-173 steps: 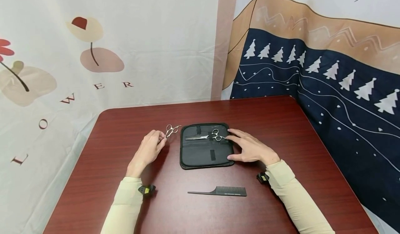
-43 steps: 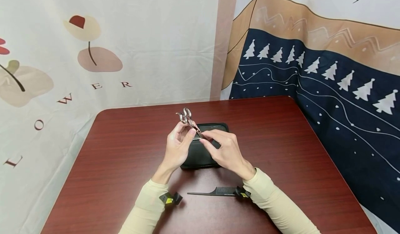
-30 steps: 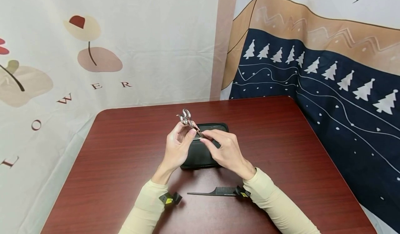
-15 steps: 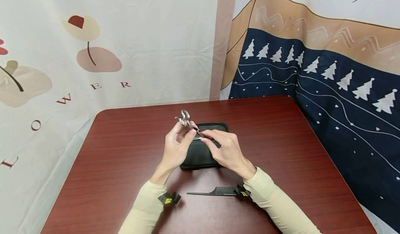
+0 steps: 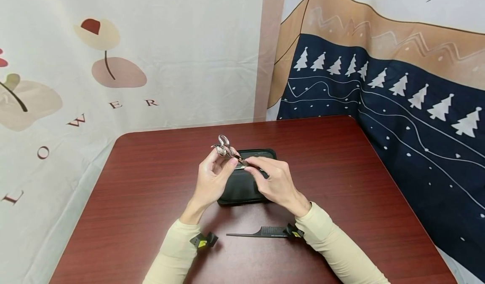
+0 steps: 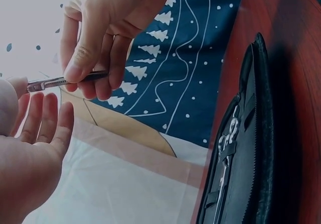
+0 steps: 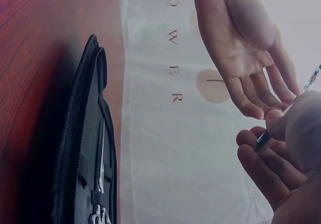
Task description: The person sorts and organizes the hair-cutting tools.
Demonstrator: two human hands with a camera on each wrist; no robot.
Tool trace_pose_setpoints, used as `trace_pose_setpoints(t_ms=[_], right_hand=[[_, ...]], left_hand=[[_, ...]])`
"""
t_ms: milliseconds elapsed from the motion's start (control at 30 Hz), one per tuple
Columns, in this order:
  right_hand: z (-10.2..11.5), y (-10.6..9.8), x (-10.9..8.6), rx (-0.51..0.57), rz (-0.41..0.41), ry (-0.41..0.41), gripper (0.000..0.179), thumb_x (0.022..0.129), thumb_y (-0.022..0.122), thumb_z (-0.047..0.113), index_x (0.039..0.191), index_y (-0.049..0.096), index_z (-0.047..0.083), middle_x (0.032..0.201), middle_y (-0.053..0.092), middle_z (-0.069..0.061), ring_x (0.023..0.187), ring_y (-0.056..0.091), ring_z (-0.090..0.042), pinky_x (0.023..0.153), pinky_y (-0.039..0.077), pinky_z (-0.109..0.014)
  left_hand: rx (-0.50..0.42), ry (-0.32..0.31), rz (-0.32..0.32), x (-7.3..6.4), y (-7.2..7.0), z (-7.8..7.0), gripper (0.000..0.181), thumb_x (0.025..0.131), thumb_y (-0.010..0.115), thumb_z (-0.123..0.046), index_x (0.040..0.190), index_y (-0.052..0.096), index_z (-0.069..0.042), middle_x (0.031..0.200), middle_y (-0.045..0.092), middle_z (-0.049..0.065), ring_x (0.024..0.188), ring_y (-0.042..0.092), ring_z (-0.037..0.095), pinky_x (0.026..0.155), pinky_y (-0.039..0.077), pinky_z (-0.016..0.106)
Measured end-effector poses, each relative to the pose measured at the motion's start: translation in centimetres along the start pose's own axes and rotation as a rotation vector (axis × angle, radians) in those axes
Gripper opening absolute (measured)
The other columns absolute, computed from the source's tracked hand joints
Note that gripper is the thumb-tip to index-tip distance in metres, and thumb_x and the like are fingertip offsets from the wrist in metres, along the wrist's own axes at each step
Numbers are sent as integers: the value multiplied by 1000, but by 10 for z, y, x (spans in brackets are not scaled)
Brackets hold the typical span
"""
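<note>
Scissors (image 5: 224, 147) mid-frame in my head view, held above the unfolded case (image 5: 242, 190). Left hand (image 5: 213, 176) pinches them near the pivot, right hand (image 5: 278, 180) pinches the blade end; 2 grips probably for steadiness. I see 1 more pair (image 6: 228, 147) strapped inside, likely against sliding. Comb (image 5: 268, 232) lies lower center, apart.

L grip (image 5: 213, 177) & R grip (image 5: 275, 183) raised, v. close tog., both pinching.
</note>
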State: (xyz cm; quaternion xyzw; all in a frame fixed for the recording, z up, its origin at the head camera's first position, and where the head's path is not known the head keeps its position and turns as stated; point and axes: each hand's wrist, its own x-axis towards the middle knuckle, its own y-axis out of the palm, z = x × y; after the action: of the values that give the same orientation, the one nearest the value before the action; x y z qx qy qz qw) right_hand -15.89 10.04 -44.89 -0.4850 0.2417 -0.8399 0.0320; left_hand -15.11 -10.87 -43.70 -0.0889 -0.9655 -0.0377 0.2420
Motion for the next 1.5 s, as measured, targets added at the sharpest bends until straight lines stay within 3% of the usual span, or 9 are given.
trace_pose_setpoints(t_ms=[333, 533, 667, 800, 933, 1100, 1233, 1367, 1500], right_hand=[[-2, -4, 2, -16, -27, -28, 25, 91, 88, -4, 116, 84, -1, 108, 87, -14, 98, 86, -25, 84, 70, -40], [-5, -11, 5, -53, -42, -57, 25, 91, 88, -6, 115, 84, -2, 108, 87, -15, 97, 86, -26, 82, 70, -40], [-8, -15, 6, -89, -32, -62, 25, 92, 88, -4, 116, 83, -1, 109, 87, -14, 97, 86, -24, 83, 71, -41], [-10, -19, 7, -119, -26, -71, 25, 93, 87, -3, 117, 83, 0, 108, 87, -13, 97, 86, -24, 83, 71, -41], [-12, -22, 7, -148, -24, -84, 25, 92, 87, -4, 117, 83, -1, 109, 87, -13, 97, 86, -26, 84, 71, -43], [-17, -22, 5, -206, -3, -116, 28, 90, 89, -6, 116, 83, 0, 108, 87, -14, 96, 86, -26, 84, 71, -44], [-20, -21, 4, -272, 18, -163, 25, 93, 87, -3, 117, 81, 0, 106, 86, -13, 95, 86, -27, 81, 71, -43], [-20, -21, 2, -354, 50, -186, 16, 101, 82, 3, 116, 80, 2, 105, 85, -12, 92, 85, -26, 76, 71, -41], [-18, -21, 2, -455, 89, -199, 12, 104, 77, 5, 116, 79, 4, 107, 85, -9, 90, 84, -24, 73, 70, -39]], left_hand=[[28, 6, 6, -2, 0, -6, 24, 103, 69, 13, 125, 61, 17, 129, 70, -8, 120, 72, 4, 111, 61, 22], [124, 66, 41, 2, -9, -9, 45, 96, 76, 16, 139, 62, 9, 133, 71, 6, 124, 73, 12, 110, 62, 30], [260, 99, 32, 3, -18, -14, 67, 91, 86, 10, 152, 62, -4, 137, 73, 14, 124, 74, 16, 113, 59, 28], [443, 161, 10, 5, -26, -18, 87, 85, 97, -4, 162, 58, -15, 150, 70, 8, 132, 73, 20, 119, 54, 24], [607, 222, 2, 7, -32, -23, 104, 79, 102, -19, 169, 50, -17, 165, 61, 6, 146, 63, 26, 127, 45, 24], [746, 237, 4, 5, -36, -32, 118, 75, 104, -30, 175, 43, -18, 175, 50, 9, 161, 50, 29, 136, 35, 27], [845, 275, 13, 4, -37, -38, 119, 74, 105, -33, 175, 43, -15, 174, 51, 14, 163, 49, 33, 137, 38, 40], [964, 355, 43, 4, -37, -40, 109, 77, 105, -28, 169, 50, -6, 167, 58, 19, 160, 52, 40, 130, 45, 58], [1054, 403, 96, 5, -36, -41, 98, 80, 102, -21, 164, 56, -4, 162, 61, 20, 157, 55, 42, 124, 48, 64]])
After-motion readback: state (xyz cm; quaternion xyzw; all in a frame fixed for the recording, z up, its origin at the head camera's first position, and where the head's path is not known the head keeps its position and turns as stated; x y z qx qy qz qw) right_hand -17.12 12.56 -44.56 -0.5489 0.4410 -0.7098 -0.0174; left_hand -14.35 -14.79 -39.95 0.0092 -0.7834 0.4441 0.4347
